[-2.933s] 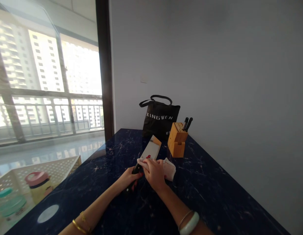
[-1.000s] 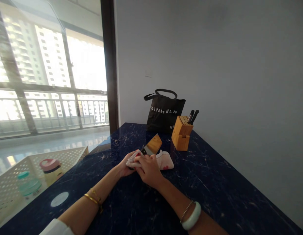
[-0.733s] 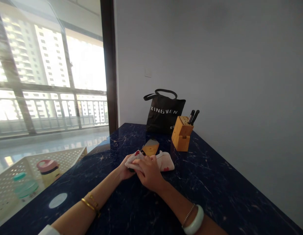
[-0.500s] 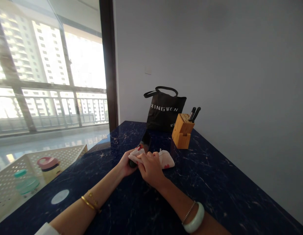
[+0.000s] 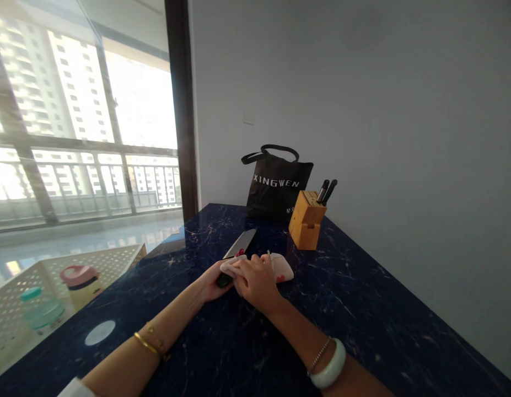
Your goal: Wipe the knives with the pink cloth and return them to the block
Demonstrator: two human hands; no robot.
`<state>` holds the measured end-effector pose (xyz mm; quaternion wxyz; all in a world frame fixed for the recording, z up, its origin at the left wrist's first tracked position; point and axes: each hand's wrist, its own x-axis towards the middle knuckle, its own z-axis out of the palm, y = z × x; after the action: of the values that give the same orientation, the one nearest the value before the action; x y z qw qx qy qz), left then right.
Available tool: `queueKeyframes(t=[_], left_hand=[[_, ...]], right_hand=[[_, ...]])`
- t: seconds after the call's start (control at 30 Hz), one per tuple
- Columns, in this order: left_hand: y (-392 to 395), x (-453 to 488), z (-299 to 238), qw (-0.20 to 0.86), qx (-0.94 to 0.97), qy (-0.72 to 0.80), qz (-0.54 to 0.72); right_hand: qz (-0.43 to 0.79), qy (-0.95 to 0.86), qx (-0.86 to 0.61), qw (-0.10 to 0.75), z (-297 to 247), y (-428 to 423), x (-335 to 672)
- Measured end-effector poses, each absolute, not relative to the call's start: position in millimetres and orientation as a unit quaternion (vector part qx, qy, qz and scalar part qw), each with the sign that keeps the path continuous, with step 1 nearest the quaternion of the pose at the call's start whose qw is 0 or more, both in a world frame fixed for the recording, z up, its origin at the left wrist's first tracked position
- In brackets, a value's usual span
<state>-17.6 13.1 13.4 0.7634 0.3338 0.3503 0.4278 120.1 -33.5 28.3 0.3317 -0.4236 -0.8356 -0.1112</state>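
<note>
The left hand [image 5: 209, 281] is curled narrow around the black handle of a broad kitchen knife [image 5: 240, 243], which lies with its steel blade pointing away from the person. The right hand [image 5: 255, 282] is closed down over a white cloth with a red print [image 5: 232, 267], pressing it onto the blade's heel, while the cloth's bunched end [image 5: 282, 268] rests on the right of the knife.

The knife should handle as stiff and fairly blade-heavy, its smooth steel likely slippery, so the handle is the safe hold. It rests on a dark blue marble counter [image 5: 354, 309], with the most room on its right. The counter's edge runs to its left, past a round white spot [image 5: 100, 332].

Beyond that edge, left of the knife, stands a white perforated crate [image 5: 96, 264]. Farther off, right of the knife, is a wooden knife block [image 5: 307, 220], and behind the knife sits a black tote bag [image 5: 275, 187].
</note>
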Motion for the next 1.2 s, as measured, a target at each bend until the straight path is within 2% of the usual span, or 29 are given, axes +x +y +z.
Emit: queueKeyframes(t=[0.23,0.47,0.6,0.73,1.2], left_hand=[[14,-16,4,0.795,0.318,0.304,0.417],[8,-14,10,0.796,0.298,0.315,0.423],[4,-11,14,0.827,0.329,0.260,0.374],[1,-10,16,0.838,0.346,0.236,0.351],[5,-18,15,0.813,0.305,0.263,0.421]], right_hand=[[-0.129,-0.782,-0.529,0.304,27,-14,133],[-0.102,-0.848,-0.419,0.310,28,-24,122],[-0.124,-0.795,-0.496,0.325,26,-5,136],[-0.132,-0.769,-0.550,0.297,24,7,149],[-0.088,-0.888,-0.376,0.249,45,-43,125]])
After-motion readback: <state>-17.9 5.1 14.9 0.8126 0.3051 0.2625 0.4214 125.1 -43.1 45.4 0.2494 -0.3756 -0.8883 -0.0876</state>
